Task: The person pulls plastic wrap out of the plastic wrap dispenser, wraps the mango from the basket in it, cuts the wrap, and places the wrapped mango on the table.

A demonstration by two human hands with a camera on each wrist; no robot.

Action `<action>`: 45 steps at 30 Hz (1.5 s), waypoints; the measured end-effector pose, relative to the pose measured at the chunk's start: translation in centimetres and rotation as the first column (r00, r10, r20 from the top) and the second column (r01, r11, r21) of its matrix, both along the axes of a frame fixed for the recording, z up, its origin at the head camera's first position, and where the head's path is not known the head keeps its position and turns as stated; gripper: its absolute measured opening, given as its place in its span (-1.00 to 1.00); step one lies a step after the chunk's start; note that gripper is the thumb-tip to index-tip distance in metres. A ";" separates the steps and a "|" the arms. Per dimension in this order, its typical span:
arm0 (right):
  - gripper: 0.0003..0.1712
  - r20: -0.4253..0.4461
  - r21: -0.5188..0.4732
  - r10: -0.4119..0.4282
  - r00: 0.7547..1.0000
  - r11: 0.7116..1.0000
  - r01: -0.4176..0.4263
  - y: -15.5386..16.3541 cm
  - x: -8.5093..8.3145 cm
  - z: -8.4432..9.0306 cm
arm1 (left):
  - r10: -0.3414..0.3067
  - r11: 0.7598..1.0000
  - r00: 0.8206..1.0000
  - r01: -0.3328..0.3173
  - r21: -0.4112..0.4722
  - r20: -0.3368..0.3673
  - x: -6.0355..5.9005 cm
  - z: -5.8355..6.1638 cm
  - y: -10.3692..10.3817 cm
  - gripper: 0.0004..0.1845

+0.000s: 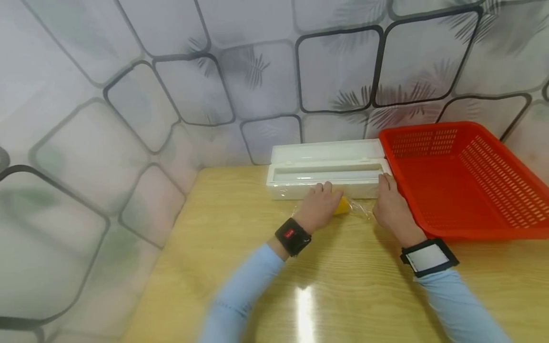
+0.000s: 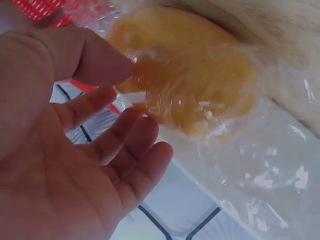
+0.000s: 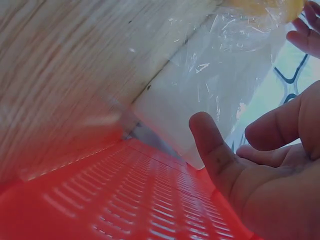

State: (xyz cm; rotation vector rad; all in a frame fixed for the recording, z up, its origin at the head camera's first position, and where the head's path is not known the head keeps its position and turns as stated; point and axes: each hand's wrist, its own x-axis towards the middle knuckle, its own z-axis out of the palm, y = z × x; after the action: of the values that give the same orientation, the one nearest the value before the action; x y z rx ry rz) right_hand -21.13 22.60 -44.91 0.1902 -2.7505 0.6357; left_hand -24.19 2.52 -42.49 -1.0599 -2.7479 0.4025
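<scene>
A rounded yellow item point(image 2: 185, 75), perhaps a fruit, lies on the table under clear plastic film point(image 2: 260, 170). Behind it stands a long white cling-film dispenser point(image 1: 328, 190) with its lid raised and a pale roll point(image 1: 330, 176) inside. My left hand point(image 1: 319, 207) is at the yellow item, its thumb over the wrapped surface and its fingers loosely bent near the edge. At the dispenser's right end is my right hand point(image 1: 392, 209), with thumb and fingers apart. The thumb overlaps the white front in the right wrist view; firm contact cannot be made out.
A red plastic basket point(image 1: 422, 209) with slotted sides stands on the right, close against the dispenser and the right hand. The wooden table point(image 1: 206, 228) meets a patterned wall point(image 1: 266, 81) behind the dispenser and on the left.
</scene>
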 end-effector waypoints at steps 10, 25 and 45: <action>-0.43 -0.181 0.069 -0.026 0.983 0.997 0.039 0.2 0.2 -0.4 | -0.051 0.997 0.989 0.042 0.071 0.138 -1.6 -0.4 0.1 -0.18; -0.43 -0.080 -0.018 -0.019 0.997 1.000 0.018 0.0 0.9 0.1 | -0.066 0.996 0.987 0.057 0.064 0.148 -1.7 -0.4 0.7 -0.24; -0.17 -0.119 -0.001 0.015 0.993 1.000 -0.015 1.1 -0.5 -2.7 | -0.054 0.987 0.998 0.051 0.151 0.016 -4.4 0.7 10.2 -0.77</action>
State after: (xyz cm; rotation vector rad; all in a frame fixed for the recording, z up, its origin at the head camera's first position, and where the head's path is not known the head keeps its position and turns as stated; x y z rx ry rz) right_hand -21.59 23.70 -47.59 0.2405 -2.6360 0.6104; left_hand -28.59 12.72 -41.83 -1.1000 -2.7111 0.1744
